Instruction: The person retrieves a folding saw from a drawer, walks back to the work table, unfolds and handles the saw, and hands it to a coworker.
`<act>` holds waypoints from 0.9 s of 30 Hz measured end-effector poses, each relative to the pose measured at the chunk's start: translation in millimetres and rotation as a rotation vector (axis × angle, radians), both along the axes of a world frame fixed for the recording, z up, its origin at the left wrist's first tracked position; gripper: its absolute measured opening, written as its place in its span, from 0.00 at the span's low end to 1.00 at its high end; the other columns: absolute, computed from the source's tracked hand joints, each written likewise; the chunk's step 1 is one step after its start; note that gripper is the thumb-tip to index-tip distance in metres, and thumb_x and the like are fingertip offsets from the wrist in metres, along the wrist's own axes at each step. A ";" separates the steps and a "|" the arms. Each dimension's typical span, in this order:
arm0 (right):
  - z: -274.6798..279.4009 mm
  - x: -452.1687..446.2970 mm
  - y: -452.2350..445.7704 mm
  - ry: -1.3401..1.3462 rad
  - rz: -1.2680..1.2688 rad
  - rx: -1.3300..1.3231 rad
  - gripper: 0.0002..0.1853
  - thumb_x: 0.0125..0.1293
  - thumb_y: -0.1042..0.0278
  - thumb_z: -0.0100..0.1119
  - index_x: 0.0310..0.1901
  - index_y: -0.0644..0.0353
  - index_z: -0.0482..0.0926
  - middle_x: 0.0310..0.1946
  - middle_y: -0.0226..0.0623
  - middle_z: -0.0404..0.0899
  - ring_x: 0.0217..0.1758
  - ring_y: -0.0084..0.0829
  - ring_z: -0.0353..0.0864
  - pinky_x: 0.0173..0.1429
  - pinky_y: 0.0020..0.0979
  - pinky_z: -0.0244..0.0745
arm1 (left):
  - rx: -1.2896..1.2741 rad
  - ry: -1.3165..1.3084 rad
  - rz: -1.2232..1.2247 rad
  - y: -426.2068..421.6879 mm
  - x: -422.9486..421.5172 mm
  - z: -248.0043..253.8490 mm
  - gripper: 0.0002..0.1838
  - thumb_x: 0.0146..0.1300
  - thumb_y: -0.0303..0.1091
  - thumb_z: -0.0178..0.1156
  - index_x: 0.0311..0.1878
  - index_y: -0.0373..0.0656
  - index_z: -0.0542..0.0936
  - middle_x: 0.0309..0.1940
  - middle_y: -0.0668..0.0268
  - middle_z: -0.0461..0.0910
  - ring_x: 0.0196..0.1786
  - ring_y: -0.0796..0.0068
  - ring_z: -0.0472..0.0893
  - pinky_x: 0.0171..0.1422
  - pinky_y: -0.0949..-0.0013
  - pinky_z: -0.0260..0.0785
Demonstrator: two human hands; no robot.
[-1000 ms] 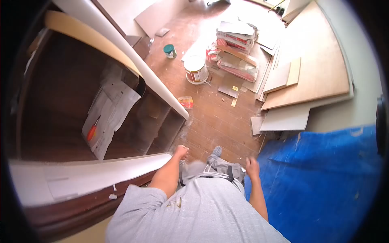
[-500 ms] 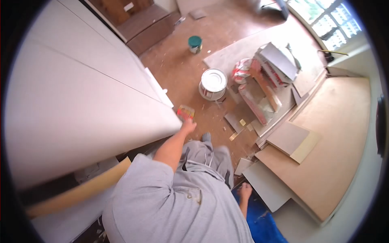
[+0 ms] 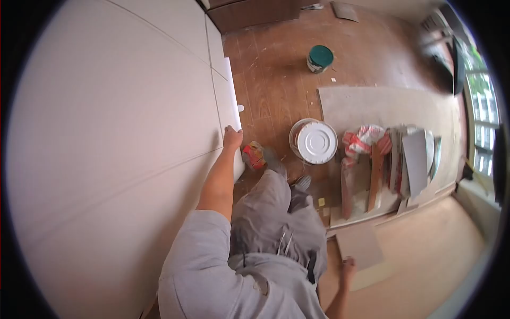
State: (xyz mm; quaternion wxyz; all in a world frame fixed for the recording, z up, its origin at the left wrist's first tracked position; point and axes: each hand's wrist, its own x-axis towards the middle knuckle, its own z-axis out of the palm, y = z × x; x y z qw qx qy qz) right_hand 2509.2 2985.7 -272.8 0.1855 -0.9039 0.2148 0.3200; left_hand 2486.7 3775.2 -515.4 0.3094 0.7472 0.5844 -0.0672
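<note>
My left hand (image 3: 232, 137) is against the large pale panelled surface (image 3: 133, 127) on the left, beside its edge. Its fingers are curled, and whatever may be in them is hidden. A white strip (image 3: 232, 95) runs along that edge just above the hand. On the floor below the hand lies a red and yellow packet (image 3: 254, 154), close to my foot. My right hand (image 3: 348, 265) hangs low on the right with its fingers curled in and nothing visible in them. Behind it, in view, is a grey-brown square board (image 3: 361, 242).
A white lidded bucket (image 3: 317, 142) stands ahead of my feet, and a green-lidded tub (image 3: 321, 56) stands farther off. Bags, boxes and a plank (image 3: 376, 178) sit on a large sheet (image 3: 345, 103) to the right. A wide pale board (image 3: 419, 250) lies at the lower right.
My view has turned, so the pale surface fills more of the left side. My left hand has left the spot by the packet and is now at the surface's edge. My feet have shifted.
</note>
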 end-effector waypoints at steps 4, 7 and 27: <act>109.2 209.7 156.0 -0.348 -0.329 0.465 0.17 0.85 0.54 0.56 0.61 0.58 0.81 0.37 0.29 0.84 0.32 0.21 0.83 0.34 0.26 0.82 | 0.129 0.064 0.123 55.1 11.5 -89.7 0.49 0.70 0.49 0.66 0.80 0.23 0.56 0.81 0.32 0.58 0.81 0.35 0.65 0.83 0.38 0.62; 100.7 256.9 227.3 -0.317 -0.188 0.399 0.17 0.85 0.55 0.56 0.61 0.58 0.81 0.36 0.30 0.83 0.32 0.20 0.82 0.34 0.24 0.81 | 0.197 0.088 0.210 67.9 42.9 -108.9 0.53 0.70 0.50 0.66 0.84 0.24 0.50 0.83 0.32 0.52 0.85 0.35 0.57 0.87 0.36 0.51; -145.1 285.0 708.0 0.286 0.843 0.465 0.17 0.78 0.59 0.64 0.58 0.63 0.86 0.39 0.44 0.90 0.41 0.29 0.90 0.47 0.35 0.83 | 0.126 -0.514 0.339 19.6 112.4 -72.1 0.33 0.56 0.40 0.78 0.60 0.36 0.76 0.74 0.35 0.69 0.74 0.34 0.70 0.81 0.40 0.59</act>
